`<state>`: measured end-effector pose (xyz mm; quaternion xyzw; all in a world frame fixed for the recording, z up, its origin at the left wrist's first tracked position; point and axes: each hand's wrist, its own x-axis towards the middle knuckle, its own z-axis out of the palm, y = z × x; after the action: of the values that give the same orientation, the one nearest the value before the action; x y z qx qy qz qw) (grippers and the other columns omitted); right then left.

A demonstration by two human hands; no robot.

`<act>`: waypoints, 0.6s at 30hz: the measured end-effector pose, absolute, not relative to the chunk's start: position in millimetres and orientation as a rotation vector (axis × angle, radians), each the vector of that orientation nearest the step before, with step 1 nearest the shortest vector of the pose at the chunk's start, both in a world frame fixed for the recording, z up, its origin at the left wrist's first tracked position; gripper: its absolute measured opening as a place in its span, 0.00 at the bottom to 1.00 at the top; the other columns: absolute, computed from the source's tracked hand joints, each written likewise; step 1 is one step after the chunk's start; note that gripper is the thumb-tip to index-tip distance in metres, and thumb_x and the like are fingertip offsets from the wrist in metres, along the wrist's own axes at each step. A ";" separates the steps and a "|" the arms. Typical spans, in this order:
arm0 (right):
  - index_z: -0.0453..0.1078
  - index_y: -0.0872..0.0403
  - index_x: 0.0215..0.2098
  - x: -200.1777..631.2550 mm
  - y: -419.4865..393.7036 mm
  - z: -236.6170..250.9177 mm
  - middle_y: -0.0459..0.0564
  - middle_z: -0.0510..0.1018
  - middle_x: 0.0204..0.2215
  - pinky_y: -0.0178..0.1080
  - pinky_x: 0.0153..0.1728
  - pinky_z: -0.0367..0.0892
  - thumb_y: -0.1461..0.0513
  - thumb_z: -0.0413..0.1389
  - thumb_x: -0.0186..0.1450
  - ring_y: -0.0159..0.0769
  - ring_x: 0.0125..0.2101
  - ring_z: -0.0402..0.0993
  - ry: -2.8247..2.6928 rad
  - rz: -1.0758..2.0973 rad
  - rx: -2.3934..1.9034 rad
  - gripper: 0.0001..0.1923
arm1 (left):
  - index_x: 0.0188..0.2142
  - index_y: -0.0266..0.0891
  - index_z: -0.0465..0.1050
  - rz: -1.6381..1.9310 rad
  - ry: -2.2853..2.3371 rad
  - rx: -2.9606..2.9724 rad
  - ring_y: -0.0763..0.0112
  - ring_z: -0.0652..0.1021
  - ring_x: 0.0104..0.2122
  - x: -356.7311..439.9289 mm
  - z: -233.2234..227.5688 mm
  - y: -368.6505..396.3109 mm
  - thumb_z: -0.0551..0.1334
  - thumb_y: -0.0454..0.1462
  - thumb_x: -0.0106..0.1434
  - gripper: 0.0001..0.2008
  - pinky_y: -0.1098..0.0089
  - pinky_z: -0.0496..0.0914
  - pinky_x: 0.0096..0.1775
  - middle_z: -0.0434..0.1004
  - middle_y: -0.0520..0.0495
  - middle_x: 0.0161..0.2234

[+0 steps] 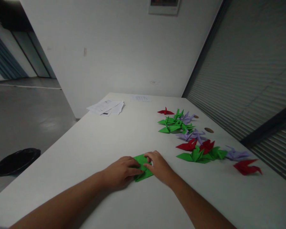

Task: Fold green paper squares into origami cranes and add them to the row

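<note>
A folded sheet of green origami paper (144, 173) lies on the white table (97, 140) in front of me. My left hand (121, 171) grips its left side, fingers closed together over the top and pressing it against the table. At the upper right part of the paper, my right hand (158, 165) is closed, with thumb and bent index finger pinching at the paper's edge. Both hands cover parts of the sheet, so its full folded shape is hidden.
Folded paper cranes stand along the right: several green (173, 128), purple (235, 154) and red (247, 167) ones. Printed sheets (105, 107) lie at the far left of the table. A black-lined bin (16, 160) stands on the floor at left. Window blinds (248, 79) border the right side.
</note>
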<state>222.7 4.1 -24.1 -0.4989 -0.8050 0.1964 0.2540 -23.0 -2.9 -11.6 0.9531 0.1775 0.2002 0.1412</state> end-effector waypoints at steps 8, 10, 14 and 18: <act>0.76 0.55 0.38 229.3 11.6 -30.3 0.49 0.78 0.31 0.43 0.40 0.66 0.65 0.72 0.57 0.44 0.37 0.70 -2.170 0.333 -1.468 0.13 | 0.52 0.48 0.81 0.503 0.462 2.805 0.52 0.76 0.53 -31.0 -13.3 -0.9 0.63 0.33 0.68 0.16 0.50 0.71 0.55 0.75 0.37 0.53; 0.76 0.55 0.37 232.8 14.3 -32.3 0.49 0.77 0.30 0.43 0.39 0.66 0.64 0.72 0.58 0.44 0.37 0.70 -2.158 0.298 -1.491 0.12 | 0.51 0.48 0.82 0.513 0.427 2.796 0.52 0.75 0.54 -32.8 -12.8 -0.6 0.63 0.32 0.67 0.16 0.50 0.71 0.56 0.74 0.37 0.54; 0.75 0.54 0.35 238.2 16.1 -32.8 0.49 0.76 0.29 0.43 0.38 0.67 0.65 0.72 0.58 0.44 0.35 0.70 -2.138 0.242 -1.457 0.11 | 0.51 0.47 0.82 0.521 0.409 2.781 0.52 0.74 0.55 -33.8 -9.8 -1.5 0.62 0.33 0.68 0.15 0.50 0.71 0.56 0.73 0.36 0.55; 0.77 0.53 0.38 240.3 10.5 -28.5 0.49 0.77 0.32 0.42 0.40 0.69 0.70 0.65 0.63 0.41 0.36 0.72 -2.143 0.295 -1.139 0.07 | 0.52 0.47 0.81 0.511 0.423 2.804 0.52 0.75 0.54 -32.1 -8.8 -2.3 0.61 0.35 0.70 0.14 0.50 0.71 0.56 0.74 0.36 0.54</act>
<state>240.3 10.5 -28.5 -0.4379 -0.8240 0.1135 0.3413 -32.1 -2.3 -8.8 0.9649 0.1455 0.1760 0.1299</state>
